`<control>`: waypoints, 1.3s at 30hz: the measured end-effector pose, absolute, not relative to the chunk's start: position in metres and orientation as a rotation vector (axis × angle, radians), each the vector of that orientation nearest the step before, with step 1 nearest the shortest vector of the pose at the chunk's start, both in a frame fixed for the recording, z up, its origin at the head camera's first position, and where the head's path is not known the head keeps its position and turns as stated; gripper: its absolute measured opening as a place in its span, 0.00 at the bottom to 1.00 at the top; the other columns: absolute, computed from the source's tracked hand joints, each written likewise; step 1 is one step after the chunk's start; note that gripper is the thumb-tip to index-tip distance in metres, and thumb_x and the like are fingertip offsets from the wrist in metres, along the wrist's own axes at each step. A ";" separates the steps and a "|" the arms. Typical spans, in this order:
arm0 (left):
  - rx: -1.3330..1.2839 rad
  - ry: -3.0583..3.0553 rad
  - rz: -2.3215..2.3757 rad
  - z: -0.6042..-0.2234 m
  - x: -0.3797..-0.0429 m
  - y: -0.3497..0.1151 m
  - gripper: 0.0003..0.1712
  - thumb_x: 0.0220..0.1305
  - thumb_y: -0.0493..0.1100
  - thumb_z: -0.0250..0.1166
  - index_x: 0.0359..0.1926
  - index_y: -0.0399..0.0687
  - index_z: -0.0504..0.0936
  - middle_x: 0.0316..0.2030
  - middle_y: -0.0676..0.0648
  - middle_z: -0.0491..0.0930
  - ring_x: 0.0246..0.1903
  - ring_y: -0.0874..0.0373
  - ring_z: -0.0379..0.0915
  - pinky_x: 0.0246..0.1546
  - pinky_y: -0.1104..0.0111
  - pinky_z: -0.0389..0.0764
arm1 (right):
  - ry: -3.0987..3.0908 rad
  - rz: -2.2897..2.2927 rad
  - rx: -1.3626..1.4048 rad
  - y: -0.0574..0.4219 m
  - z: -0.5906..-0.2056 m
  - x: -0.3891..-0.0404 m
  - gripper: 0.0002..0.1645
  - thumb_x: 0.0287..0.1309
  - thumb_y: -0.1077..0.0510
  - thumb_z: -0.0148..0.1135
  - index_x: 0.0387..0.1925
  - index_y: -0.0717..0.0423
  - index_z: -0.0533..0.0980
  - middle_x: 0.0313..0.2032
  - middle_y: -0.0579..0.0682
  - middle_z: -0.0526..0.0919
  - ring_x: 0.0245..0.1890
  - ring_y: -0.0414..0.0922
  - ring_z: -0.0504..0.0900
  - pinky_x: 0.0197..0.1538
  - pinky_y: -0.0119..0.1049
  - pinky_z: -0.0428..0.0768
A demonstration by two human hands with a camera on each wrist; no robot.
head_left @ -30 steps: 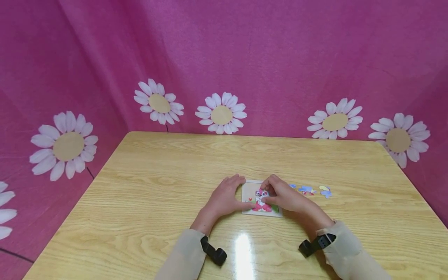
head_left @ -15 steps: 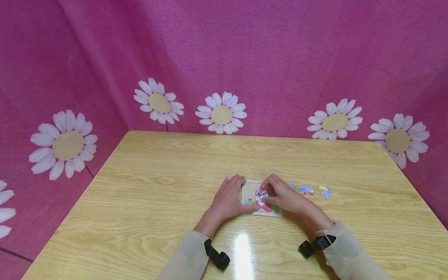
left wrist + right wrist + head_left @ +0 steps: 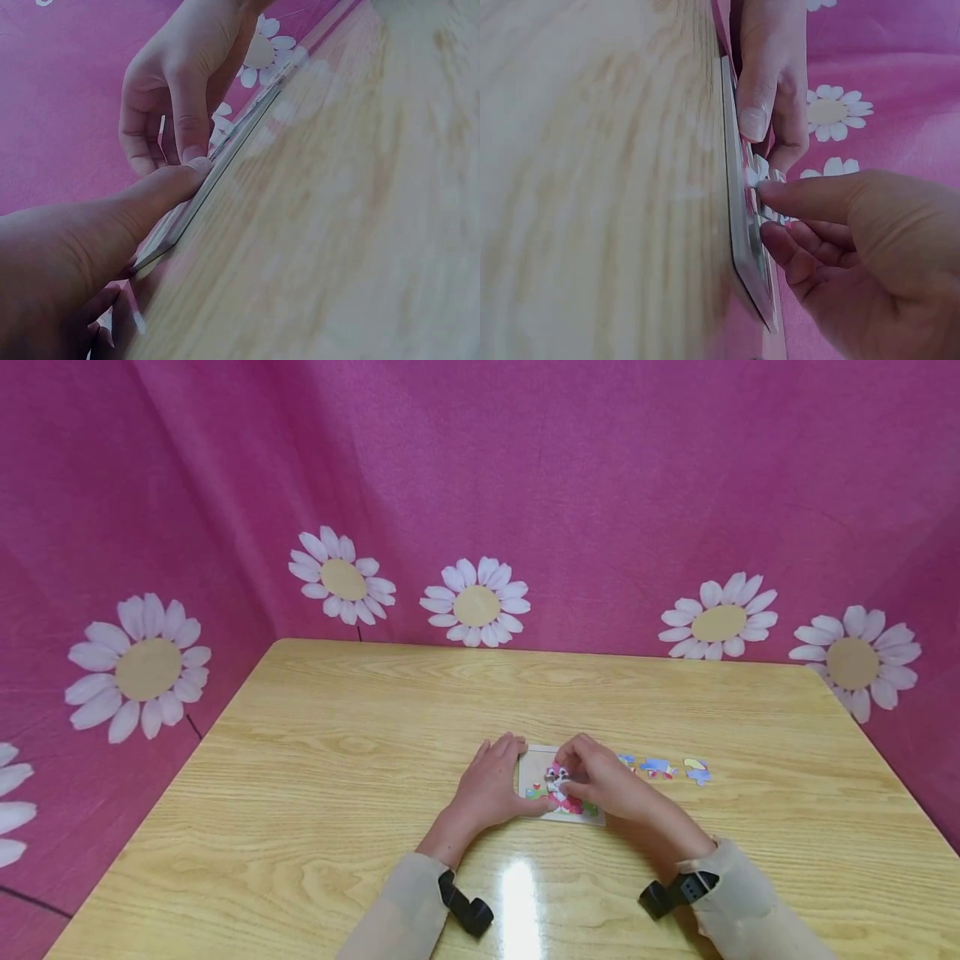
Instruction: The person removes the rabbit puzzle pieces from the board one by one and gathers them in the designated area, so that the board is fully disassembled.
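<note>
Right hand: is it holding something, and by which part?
The right hand pinches an animal-face puzzle piece at its right side, as the head view shows.

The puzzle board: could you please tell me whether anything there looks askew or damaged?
The face piece pinched by the right hand looks raised in the right wrist view, not flush with the puzzle board. Loose pieces lie beside the board; no damage shows.

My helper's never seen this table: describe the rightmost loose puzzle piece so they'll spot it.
On the wooden table, find the puzzle board. Right of it, loose pieces lie in a row. Yours is the rightmost piece: pale yellow and blue, whereas its neighbour is mostly blue with red marks.
</note>
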State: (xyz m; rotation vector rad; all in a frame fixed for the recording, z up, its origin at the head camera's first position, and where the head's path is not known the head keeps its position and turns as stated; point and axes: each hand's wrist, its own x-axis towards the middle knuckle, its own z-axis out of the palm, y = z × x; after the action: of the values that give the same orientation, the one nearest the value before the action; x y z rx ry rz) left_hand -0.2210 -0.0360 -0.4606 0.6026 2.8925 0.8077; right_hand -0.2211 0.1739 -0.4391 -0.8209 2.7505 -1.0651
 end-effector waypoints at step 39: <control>0.576 2.881 0.791 -0.460 -0.220 -0.034 0.54 0.48 0.71 0.70 0.68 0.45 0.66 0.72 0.48 0.62 0.76 0.53 0.50 0.79 0.59 0.48 | 2.795 -1.321 -0.557 0.229 -0.444 -0.204 0.09 0.60 0.70 0.61 0.41 0.61 0.75 0.37 0.55 0.82 0.32 0.31 0.77 0.30 0.27 0.79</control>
State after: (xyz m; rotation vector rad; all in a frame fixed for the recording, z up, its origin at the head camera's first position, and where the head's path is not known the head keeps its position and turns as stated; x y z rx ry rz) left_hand -0.2202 -0.0342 -0.4601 0.5756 2.8811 0.7909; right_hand -0.2042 0.2286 -0.4443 -0.5569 2.7952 -1.3213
